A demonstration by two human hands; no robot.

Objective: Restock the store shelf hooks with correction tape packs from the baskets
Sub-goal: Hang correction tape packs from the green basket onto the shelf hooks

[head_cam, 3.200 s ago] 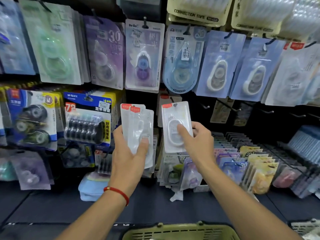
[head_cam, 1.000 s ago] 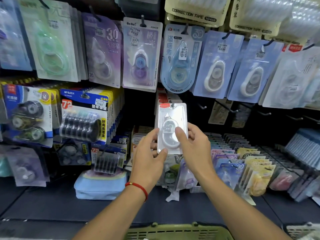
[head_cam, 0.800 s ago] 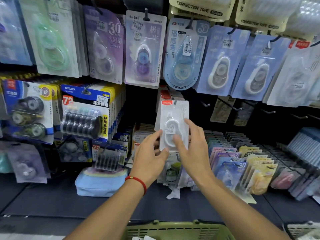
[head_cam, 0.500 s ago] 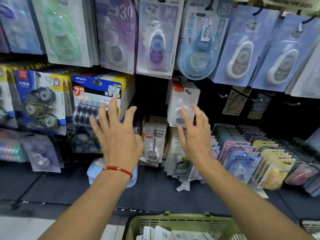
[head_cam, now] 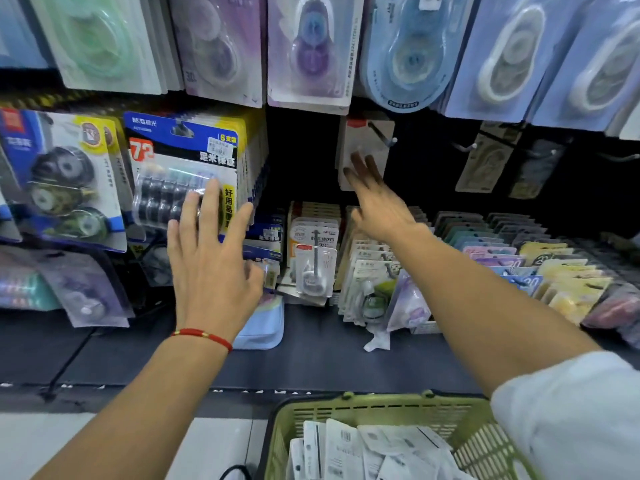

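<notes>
Here, flat clear-plastic packs (head_cam: 367, 150) hang on a thin metal hook (head_cam: 382, 136). Right hand (head_cam: 377, 206) spread, fingertips touching them; left hand (head_cam: 211, 265) spread, empty. Slotted green basket (head_cam: 346, 410) below.

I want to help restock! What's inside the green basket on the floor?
The green basket holds a loose pile of white correction tape packs, mostly showing barcoded backs. Anything beneath the top layer is covered, and a white sleeve hides the basket's right side.
</notes>
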